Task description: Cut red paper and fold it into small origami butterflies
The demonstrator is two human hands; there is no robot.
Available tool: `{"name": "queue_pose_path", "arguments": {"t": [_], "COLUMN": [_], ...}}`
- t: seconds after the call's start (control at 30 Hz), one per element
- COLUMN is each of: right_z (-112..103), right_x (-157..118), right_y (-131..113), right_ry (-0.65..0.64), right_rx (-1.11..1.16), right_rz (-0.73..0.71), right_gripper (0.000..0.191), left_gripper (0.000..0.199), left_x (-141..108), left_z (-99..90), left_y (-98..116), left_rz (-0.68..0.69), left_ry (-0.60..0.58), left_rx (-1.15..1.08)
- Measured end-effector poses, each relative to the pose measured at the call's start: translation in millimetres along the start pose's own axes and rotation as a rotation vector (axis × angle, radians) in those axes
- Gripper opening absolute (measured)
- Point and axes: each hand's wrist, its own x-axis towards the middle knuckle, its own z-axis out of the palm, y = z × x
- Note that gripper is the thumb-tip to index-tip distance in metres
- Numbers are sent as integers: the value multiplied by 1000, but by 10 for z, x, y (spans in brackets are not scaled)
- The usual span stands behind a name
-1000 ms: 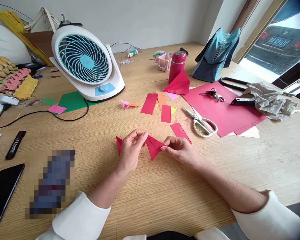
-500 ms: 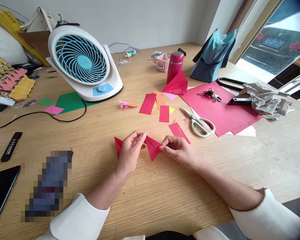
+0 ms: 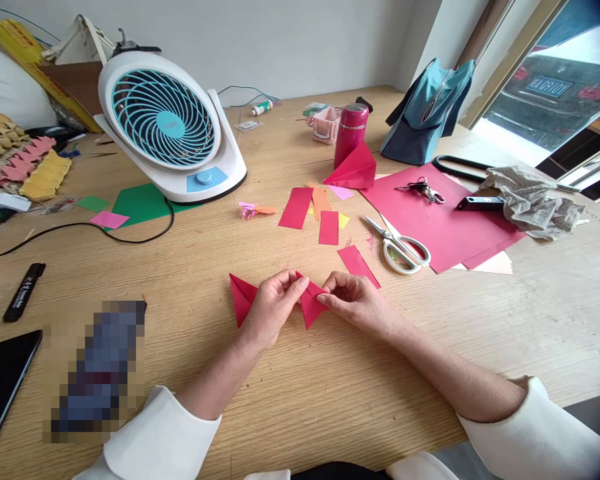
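Your left hand has slid rightward along the folded red paper, nearer your right hand. The black marker carries white lettering (too small to read). Each grip pinches that paper, over the bench; it juts out on 2 sides of your left hand.

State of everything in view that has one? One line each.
Red paper, folded and creased
Left hand, grip shut on that paper
Right hand, grip shut on it, further right
Scissors, lying flat
Fan, tilted back; spinning or not, can't tell
Flask, upright, lid on
Bag, standing
Marker, lying, capped
Phone, lying flat, upper face dark
Keys, lying on red sheet
Cloth, crumpled
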Motion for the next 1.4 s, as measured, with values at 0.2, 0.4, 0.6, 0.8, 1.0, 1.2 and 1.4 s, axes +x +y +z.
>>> {"name": "queue_pose_path", "arguments": {"t": [0.2, 0.4, 0.6, 0.8, 1.0, 1.2, 1.4], "right_z": [12, 18, 9, -3, -20, -115, -122], "right_x": [-15, -29, -21, -9, -5, -16, -16], "right_y": [-33, -17, 2, 3, -38, -137, -108], "right_ry": [-27, -48, -66, -32, 31, 325, 394], "right_rx": [-14, 31, 49, -19, -51, -288, -344], "right_rz": [0, -23, -14, -20, -59, -496, -638], "right_gripper": [25, 25, 25, 28, 27, 9, 13], "left_gripper": [27, 26, 24, 27, 26, 29, 41], "left_x": [1, -18, -6, 30, 32, 46, -32], "left_z": [-19, 23, 6, -54, -78, -89, -12], "left_y": [-35, -5, 46, 19, 19, 13, 85], "left_rz": [95, 18, 66, 116, 167, 151, -92], "left_ry": [-42, 42, 89, 124, 134, 75, -161], "left_rx": [191, -13, -73, -60, 11, -7, -128]}}
